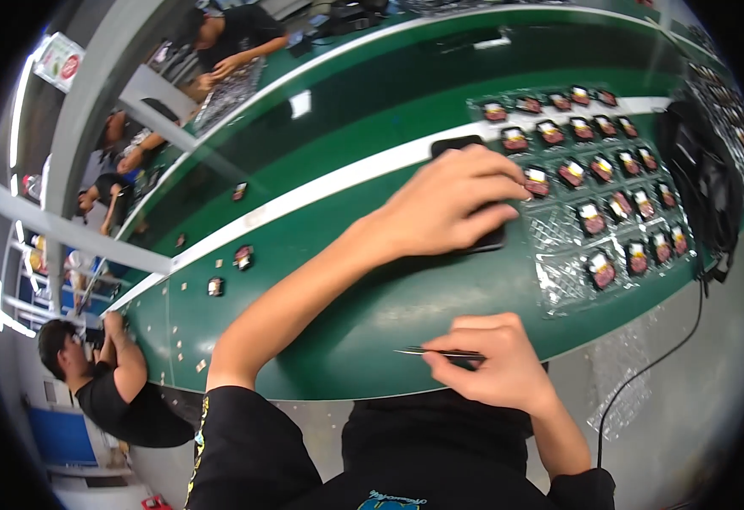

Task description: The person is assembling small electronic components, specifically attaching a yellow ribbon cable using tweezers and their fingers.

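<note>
My left hand [448,204] reaches forward and rests on a flat black phone-like device [455,144] lying on the green conveyor belt [338,246], its fingers spread over the device's near end. Close to my chest, at the belt's near edge, my right hand [495,361] pinches thin metal tweezers [435,351] that point left. A clear plastic tray [559,289] holding several small dark red components [603,272] lies just right of the device.
Two loose small components [243,256] sit on the belt to the left. A black bag [703,187] and a black cable [661,357] are at the right. Other people work along the belt at the far left and top left.
</note>
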`<control>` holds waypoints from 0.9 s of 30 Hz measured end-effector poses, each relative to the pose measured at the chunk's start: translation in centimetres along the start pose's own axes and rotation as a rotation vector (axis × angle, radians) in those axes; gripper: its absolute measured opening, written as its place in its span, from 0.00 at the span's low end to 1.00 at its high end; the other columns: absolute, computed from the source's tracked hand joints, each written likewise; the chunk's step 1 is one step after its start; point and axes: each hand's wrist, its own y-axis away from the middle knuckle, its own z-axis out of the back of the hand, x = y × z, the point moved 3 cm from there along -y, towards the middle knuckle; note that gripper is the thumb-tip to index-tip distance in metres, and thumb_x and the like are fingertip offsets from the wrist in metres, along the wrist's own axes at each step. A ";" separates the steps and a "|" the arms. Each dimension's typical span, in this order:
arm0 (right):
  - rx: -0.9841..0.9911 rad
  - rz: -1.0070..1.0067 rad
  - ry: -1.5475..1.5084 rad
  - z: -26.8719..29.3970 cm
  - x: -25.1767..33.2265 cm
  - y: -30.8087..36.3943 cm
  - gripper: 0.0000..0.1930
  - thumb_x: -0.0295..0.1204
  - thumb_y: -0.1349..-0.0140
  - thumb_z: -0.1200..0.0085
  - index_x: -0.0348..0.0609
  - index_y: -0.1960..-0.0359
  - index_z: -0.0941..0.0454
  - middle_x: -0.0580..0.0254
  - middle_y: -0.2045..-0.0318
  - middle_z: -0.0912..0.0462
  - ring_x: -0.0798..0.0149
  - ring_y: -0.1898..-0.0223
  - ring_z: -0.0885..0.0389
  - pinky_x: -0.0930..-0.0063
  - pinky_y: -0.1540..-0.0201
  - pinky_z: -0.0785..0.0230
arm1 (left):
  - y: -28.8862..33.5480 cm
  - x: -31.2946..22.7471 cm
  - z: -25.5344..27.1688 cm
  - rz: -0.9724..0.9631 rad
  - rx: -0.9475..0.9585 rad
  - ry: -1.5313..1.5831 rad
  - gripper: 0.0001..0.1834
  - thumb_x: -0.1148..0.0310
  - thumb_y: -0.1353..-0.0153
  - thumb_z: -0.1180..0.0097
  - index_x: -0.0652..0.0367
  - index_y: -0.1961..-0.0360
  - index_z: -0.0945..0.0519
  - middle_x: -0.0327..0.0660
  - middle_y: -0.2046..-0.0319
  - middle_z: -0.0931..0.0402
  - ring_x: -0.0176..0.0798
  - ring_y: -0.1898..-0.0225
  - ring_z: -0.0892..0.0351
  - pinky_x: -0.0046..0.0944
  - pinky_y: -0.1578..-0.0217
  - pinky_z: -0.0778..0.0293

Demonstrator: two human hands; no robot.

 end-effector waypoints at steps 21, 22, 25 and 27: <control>-0.023 -0.114 0.144 -0.7 0.3 -0.6 0.06 0.21 0.41 0.26 0.38 0.62 0.06 0.66 0.79 0.17 0.75 0.83 0.28 0.75 0.80 0.44 | 29.9 14.5 20.6 0.886 -0.169 -0.513 0.26 0.68 0.28 0.33 0.48 0.30 0.19 0.41 0.40 0.15 0.46 0.40 0.20 0.46 0.45 0.21; -0.029 -0.110 0.140 -0.8 0.3 -0.6 0.06 0.21 0.41 0.26 0.38 0.62 0.06 0.66 0.79 0.17 0.76 0.83 0.28 0.75 0.80 0.44 | 29.9 14.7 20.9 0.890 -0.146 -0.495 0.25 0.67 0.28 0.33 0.49 0.30 0.19 0.42 0.41 0.15 0.45 0.40 0.20 0.45 0.45 0.21; -0.016 -0.115 0.141 -0.7 0.4 -0.7 0.06 0.21 0.41 0.26 0.38 0.62 0.06 0.66 0.79 0.17 0.76 0.83 0.28 0.75 0.81 0.44 | 29.4 14.7 21.3 0.936 -0.181 -0.395 0.24 0.65 0.28 0.32 0.52 0.32 0.18 0.43 0.43 0.15 0.43 0.43 0.19 0.43 0.46 0.21; -0.016 -0.123 0.135 -0.9 0.5 -0.7 0.06 0.20 0.42 0.26 0.37 0.63 0.06 0.66 0.79 0.17 0.77 0.83 0.28 0.77 0.79 0.44 | 28.8 13.7 21.3 0.943 -0.188 -0.361 0.25 0.66 0.28 0.32 0.55 0.32 0.18 0.42 0.45 0.15 0.40 0.45 0.19 0.42 0.44 0.21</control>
